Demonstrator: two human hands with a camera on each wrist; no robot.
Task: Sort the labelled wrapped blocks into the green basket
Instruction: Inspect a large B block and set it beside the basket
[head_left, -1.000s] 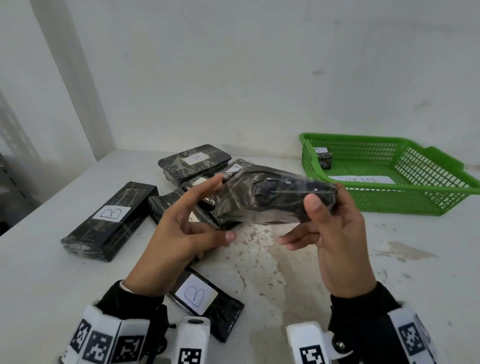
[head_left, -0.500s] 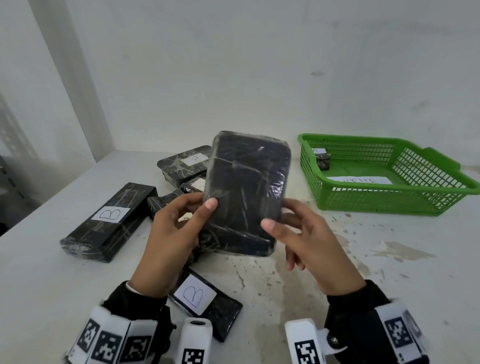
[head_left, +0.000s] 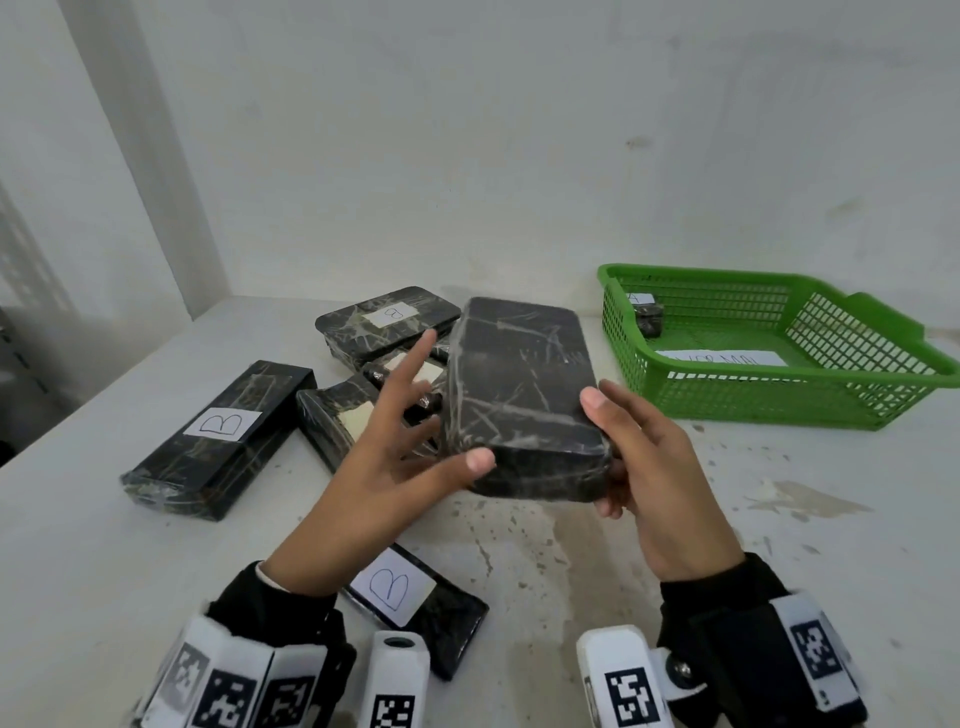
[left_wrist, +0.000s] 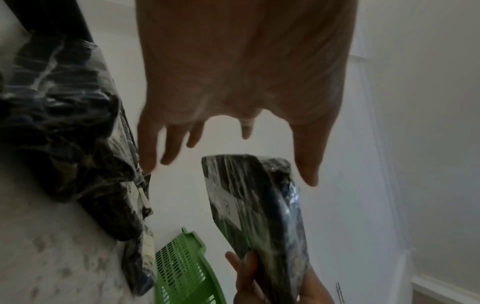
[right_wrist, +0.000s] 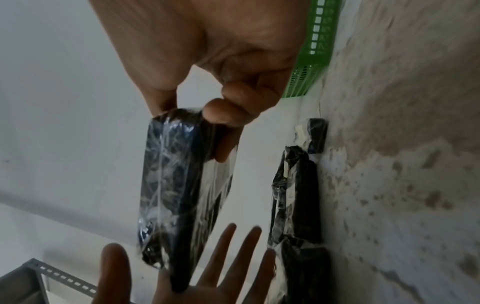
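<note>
Above the counter (head_left: 779, 571), left of the green basket (head_left: 779, 400), a black wrapped block (head_left: 524, 395) is up in the air. Its long way runs from the person out toward the back wall. The far end is tipped up a bit and the near end is lower. The top face is plain black with shiny wrap. From the left wrist view a white label shows on its under face.

The right hand (head_left: 660, 467) pinches the near right corner of the block, thumb on top and curled fingers underneath. The left hand (head_left: 384, 457) is spread wide with straight fingers, just beside the block's left edge. Its thumb tip is at the near edge; I cannot tell if it touches.

Left of the green basket, more wrapped blocks lie on the counter. One long block with a B label (head_left: 218, 436) lies farthest from the basket. A block with a label (head_left: 387, 322) sits by the wall, and a few more are piled under the left hand. One flat B block (head_left: 415, 608) lies close to the person, between the wrists.

Inside the green basket, a small wrapped block (head_left: 648, 317) sits in the far left corner, and a white paper (head_left: 722, 357) lies on the floor of it. Between the held block and the basket's near left corner the counter is bare, with only stains on it.
</note>
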